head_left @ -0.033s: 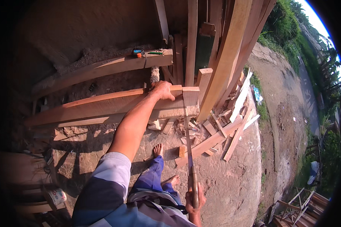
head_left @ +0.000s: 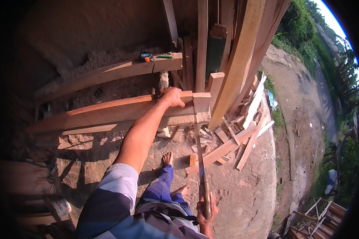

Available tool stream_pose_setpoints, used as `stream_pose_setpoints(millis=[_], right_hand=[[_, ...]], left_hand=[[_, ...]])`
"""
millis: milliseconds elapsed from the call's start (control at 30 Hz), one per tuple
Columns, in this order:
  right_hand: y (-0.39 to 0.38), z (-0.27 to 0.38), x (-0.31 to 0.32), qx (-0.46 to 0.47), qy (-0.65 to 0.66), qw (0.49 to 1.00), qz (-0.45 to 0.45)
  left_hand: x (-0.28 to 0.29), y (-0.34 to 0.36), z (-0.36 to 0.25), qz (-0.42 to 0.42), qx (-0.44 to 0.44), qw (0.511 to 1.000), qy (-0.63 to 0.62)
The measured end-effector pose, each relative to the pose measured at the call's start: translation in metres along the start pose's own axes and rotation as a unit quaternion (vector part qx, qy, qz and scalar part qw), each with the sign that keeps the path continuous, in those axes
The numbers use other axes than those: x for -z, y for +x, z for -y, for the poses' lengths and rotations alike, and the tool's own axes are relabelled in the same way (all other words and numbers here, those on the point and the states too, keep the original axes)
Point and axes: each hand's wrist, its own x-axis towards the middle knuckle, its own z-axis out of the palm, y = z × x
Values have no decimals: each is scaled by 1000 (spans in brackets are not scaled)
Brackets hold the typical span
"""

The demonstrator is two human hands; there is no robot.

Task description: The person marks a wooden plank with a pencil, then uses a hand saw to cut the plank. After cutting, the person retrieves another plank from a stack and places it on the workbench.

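My left hand (head_left: 170,96) grips the top edge of a long plank (head_left: 107,111) that lies across the middle of the view, beside a short rough wooden support (head_left: 163,79). A hand saw (head_left: 200,155) has its blade in the plank just right of my left hand, near the plank's end. My right hand (head_left: 208,206) is closed on the saw's handle, low in the view near my body. Behind, a second beam (head_left: 107,73) carries a tape measure (head_left: 145,57) and a green pencil (head_left: 163,57).
Upright boards (head_left: 238,59) lean at the back right. An offcut pile (head_left: 245,139) lies on the concrete floor (head_left: 239,203) by my bare feet. A dirt path (head_left: 301,119) runs along the right, with plants (head_left: 301,24) and a stack of timber on a frame (head_left: 309,221). Dark boards lie at the lower left.
The view has shifted very slightly, so things sit a few pixels away from where they were. Both hands keep their grips, with no clear movement of the saw.
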Motion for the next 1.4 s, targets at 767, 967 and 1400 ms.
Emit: stream_pose_setpoints(millis=[767,967,1400], right_hand=[[222,-69,-143,28,48,998,32],[-36,-29,2,-31,-54,998,24],[68,-55,-62,-9,-1,999,32]], left_hand=[[-12,-26,-10,-90,5,996,18],[10,-4,-4,-1,-5,1000,0],[2,-12,-4,-32,-7,999,-3]])
